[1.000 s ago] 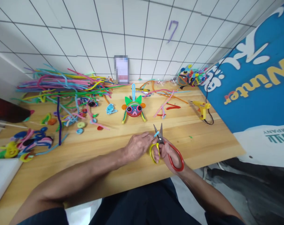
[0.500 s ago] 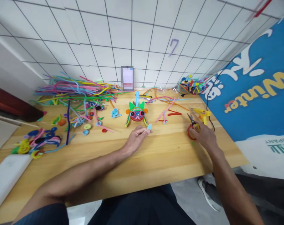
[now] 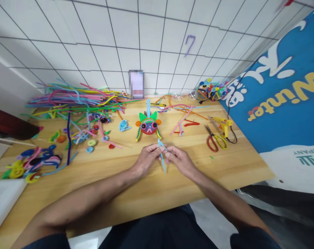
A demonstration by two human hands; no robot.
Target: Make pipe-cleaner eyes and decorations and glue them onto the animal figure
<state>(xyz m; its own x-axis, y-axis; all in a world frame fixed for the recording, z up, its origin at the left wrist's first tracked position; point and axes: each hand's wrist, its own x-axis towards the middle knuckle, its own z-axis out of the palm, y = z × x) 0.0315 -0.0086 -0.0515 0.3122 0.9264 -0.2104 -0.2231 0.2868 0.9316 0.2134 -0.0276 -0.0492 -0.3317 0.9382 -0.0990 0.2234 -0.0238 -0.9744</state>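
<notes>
Between my two hands is a light blue pipe cleaner point(image 3: 162, 164), bent at its upper end, with one straight end hanging down toward me. My left hand point(image 3: 149, 155) pinches it from the left. From the right, the fingertips of my right hand point(image 3: 179, 159) are closed on it too. Just beyond them sits a colourful pipe-cleaner figure point(image 3: 149, 126) with black eyes, green ears, orange side discs and a light blue loop point(image 3: 148, 108) rising from its top. Scissors point(image 3: 214, 140) with red and yellow handles lie on the table, apart from my right hand.
A yellow glue gun point(image 3: 223, 125) with a black cord stands at the right. Bundled pipe cleaners point(image 3: 76, 98) lie at the back left, near coiled pieces point(image 3: 43, 159). A phone point(image 3: 136, 84) leans on the tiled wall. A white box point(image 3: 6, 204) sits at the left edge.
My right hand has let go of the scissors, leaving them on the table, and has come left to the light blue pipe cleaner. More of the pipe cleaner now shows between my hands.
</notes>
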